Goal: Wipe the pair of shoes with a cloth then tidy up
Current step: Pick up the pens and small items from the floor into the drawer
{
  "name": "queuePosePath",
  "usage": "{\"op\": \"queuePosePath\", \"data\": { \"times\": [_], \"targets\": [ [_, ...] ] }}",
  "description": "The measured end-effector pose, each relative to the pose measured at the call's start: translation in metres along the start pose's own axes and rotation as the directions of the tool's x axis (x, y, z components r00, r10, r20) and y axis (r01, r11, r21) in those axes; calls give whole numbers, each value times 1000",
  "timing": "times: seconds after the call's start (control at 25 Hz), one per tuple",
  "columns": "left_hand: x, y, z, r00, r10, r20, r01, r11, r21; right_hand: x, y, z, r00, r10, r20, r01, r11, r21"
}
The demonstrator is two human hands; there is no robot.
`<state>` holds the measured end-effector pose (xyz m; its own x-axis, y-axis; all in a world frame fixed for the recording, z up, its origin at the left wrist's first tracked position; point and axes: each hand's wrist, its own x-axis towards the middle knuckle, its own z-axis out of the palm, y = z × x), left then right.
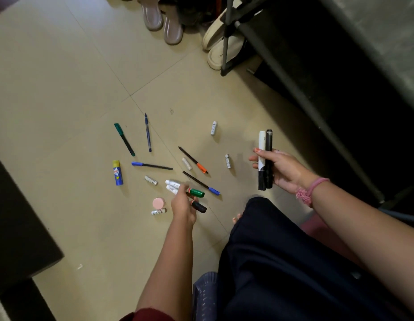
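Two markers [265,160], white and black, gripped upright in right hand [280,169]; left hand [183,204] curled round green-capped marker [196,192] on floor [62,89]; beige shoes [216,42] by rack [227,38], top.

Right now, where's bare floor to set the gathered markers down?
Free: tiles left of the green pen and glue stick, and between the blue pen and the sandals. Crowded: around the left hand, markers and small tubes.
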<state>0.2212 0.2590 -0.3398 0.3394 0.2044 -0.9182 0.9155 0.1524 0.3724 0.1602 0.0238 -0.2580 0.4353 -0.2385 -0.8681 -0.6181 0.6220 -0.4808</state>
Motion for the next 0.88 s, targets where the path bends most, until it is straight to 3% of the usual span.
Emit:
{"op": "queuePosePath", "data": {
  "times": [0.12,0.32,0.6,0.88],
  "targets": [
    [-49,21,6,968,-23,251,54,992,-117,-37,-17,0,1000,-1,26,1,1000,5],
    [-143,56,13,843,44,536,10,995,-98,-125,-49,-5,994,-66,89,52,988,148],
    [-287,92,5,667,31,744,-79,996,29,-260,-63,-8,948,-304,95,269,923,274],
    [-404,61,-19,462,-148,874,-239,929,283,-381,-6,-34,938,-348,-2,300,806,510]
  ]
}}
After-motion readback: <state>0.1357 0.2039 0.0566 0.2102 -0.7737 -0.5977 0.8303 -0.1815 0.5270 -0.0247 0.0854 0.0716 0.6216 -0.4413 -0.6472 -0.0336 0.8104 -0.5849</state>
